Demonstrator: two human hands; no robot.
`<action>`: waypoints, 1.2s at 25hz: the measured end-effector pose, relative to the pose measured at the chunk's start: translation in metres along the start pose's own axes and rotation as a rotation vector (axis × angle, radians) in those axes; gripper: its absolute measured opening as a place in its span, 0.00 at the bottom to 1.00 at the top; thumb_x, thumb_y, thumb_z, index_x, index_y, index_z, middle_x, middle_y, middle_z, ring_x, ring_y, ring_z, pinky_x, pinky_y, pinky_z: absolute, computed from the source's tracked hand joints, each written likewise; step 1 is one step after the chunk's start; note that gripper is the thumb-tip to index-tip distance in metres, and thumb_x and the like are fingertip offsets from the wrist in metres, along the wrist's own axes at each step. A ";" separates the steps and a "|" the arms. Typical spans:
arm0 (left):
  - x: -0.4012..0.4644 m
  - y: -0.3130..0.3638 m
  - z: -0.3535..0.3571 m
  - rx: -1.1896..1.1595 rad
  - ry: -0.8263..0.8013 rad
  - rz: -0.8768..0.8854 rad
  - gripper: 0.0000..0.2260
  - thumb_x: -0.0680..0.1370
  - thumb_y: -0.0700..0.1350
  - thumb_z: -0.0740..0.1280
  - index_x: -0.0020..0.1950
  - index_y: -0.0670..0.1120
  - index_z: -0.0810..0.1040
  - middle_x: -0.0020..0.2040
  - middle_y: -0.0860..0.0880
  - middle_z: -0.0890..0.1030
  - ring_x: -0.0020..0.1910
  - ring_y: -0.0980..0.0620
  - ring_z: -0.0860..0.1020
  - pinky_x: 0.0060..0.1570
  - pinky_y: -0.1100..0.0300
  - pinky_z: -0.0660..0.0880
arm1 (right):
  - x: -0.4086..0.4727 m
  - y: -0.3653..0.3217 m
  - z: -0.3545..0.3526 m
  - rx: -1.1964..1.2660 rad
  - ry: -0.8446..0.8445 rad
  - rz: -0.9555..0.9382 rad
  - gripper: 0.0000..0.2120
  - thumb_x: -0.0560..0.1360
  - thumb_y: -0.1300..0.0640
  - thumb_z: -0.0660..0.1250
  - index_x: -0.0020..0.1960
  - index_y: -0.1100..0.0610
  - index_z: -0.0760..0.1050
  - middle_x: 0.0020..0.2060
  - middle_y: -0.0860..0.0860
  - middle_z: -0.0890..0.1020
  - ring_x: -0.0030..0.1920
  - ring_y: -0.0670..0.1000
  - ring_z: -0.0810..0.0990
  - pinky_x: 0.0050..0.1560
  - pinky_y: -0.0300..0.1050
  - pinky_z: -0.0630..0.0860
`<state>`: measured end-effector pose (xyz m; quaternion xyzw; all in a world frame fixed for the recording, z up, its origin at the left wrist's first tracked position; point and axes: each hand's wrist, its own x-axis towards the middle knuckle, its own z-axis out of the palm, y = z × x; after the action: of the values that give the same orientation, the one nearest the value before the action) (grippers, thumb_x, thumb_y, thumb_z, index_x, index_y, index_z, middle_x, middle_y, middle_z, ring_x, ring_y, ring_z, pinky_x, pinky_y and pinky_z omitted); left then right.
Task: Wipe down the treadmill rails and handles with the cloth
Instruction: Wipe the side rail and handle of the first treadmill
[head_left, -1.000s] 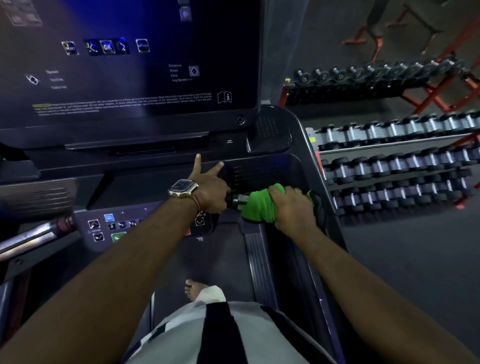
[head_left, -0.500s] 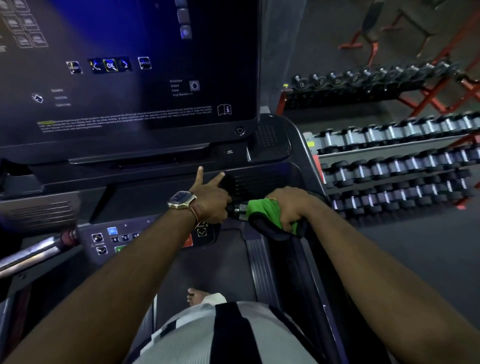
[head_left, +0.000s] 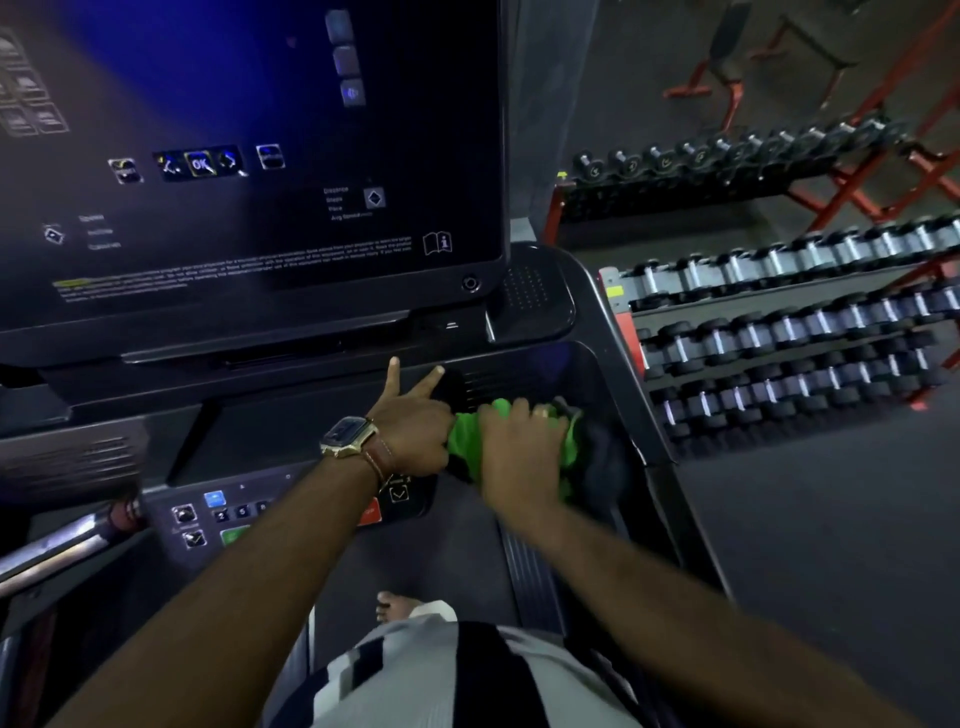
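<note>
Gripping the green cloth (head_left: 464, 435) around the treadmill's right handle (head_left: 597, 457), the right hand (head_left: 519, 441) has its fingers (head_left: 540, 413) curled over the fabric, which bunches out on both sides of the palm. The handle itself is almost wholly hidden under cloth and hand; only a dark stub shows just beyond the knuckles, blurred. The left hand (head_left: 415, 423) sits right beside the cloth, touching its near edge, with its lower fingers curled around the inner end of the same bar while the thumb (head_left: 393, 371) and forefinger (head_left: 428, 382) stick up, spread apart, toward the console. A square watch (head_left: 347, 436) and a thin band ride on that wrist.

Above the hands the console screen (head_left: 249, 156) glows dim blue with small icons and an OK mark. Below the left forearm lies the button panel (head_left: 228, 514), with a blue key, a green key and a red one partly covered by the arm. A metal rail (head_left: 62, 545) runs off at the far left. To the right of the treadmill frame, racks of dumbbells (head_left: 789, 338) stand on the dark floor. A bare foot (head_left: 395, 605) rests on the belt (head_left: 431, 551).
</note>
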<state>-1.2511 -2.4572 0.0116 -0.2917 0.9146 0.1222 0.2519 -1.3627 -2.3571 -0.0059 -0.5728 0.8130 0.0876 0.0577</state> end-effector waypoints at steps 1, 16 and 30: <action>-0.001 -0.001 -0.001 -0.020 -0.003 0.008 0.16 0.74 0.48 0.64 0.61 0.48 0.76 0.61 0.56 0.75 0.79 0.48 0.42 0.64 0.29 0.28 | -0.010 -0.013 0.011 0.047 0.085 0.037 0.10 0.70 0.56 0.67 0.51 0.49 0.77 0.46 0.55 0.78 0.46 0.59 0.78 0.52 0.58 0.72; 0.007 -0.015 -0.018 -0.240 -0.134 0.016 0.25 0.77 0.57 0.59 0.75 0.58 0.65 0.79 0.55 0.60 0.78 0.57 0.41 0.66 0.34 0.24 | 0.016 0.041 -0.004 0.686 0.427 -0.122 0.17 0.59 0.56 0.74 0.48 0.54 0.84 0.40 0.54 0.85 0.39 0.58 0.83 0.39 0.47 0.80; 0.015 0.008 -0.023 0.154 -0.051 -0.003 0.21 0.80 0.63 0.56 0.59 0.51 0.79 0.67 0.52 0.76 0.77 0.49 0.59 0.65 0.32 0.26 | 0.058 0.151 0.030 0.281 0.142 0.332 0.33 0.77 0.32 0.53 0.78 0.45 0.54 0.68 0.58 0.69 0.61 0.64 0.75 0.56 0.63 0.75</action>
<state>-1.2752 -2.4662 0.0235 -0.2696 0.9142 0.0586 0.2968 -1.5243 -2.3543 -0.0353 -0.4220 0.9024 -0.0588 0.0643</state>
